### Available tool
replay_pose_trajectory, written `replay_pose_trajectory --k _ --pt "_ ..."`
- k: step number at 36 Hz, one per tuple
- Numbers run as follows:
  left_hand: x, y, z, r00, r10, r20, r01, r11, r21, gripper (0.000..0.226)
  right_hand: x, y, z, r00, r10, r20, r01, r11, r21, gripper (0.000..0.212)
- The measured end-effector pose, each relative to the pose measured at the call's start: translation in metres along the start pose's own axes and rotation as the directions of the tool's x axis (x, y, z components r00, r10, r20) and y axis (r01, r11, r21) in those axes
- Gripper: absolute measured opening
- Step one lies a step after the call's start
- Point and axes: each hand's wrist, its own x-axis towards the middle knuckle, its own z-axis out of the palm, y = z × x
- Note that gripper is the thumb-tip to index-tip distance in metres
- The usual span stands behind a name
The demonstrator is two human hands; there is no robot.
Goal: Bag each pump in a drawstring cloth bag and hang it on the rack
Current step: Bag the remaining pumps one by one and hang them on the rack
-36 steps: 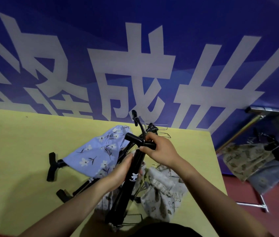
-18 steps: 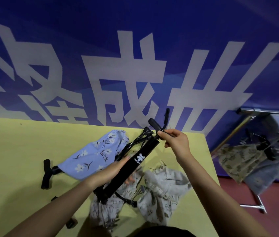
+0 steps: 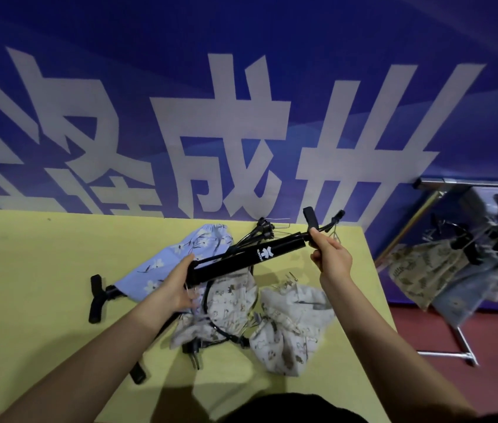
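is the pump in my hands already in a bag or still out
Out. The pump is bare, held between the left hand and right hand above the cream bags.

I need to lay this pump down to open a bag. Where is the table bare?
Bare: the table's left stretch, from the blue floral bag to the left edge, and the near strip before the beige bags. Crowded: the middle, with bags, hoses, hangers.
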Motion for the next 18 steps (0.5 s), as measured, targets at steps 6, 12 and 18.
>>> replay_pose_trajectory --k 6,12,18 --pt "-0.008 0.011 0.011 0.994 -0.004 0.112 0.066 0.829 -0.555 0.045 -0.009 0.009 -0.004 0.999 0.037 0.000 -0.036 0.993 0.108 0.019" --pt "-0.023 0.034 0.040 0.975 0.007 0.223 0.124 0.816 -0.565 0.063 -0.011 0.024 -0.011 0.996 0.067 0.060 -0.079 0.971 0.227 0.019" --pt "-0.011 0.051 0.086 0.971 0.004 0.240 0.139 0.805 -0.577 0.066 0.000 0.016 -0.051 0.983 -0.022 0.180 -0.008 0.987 0.161 0.016"
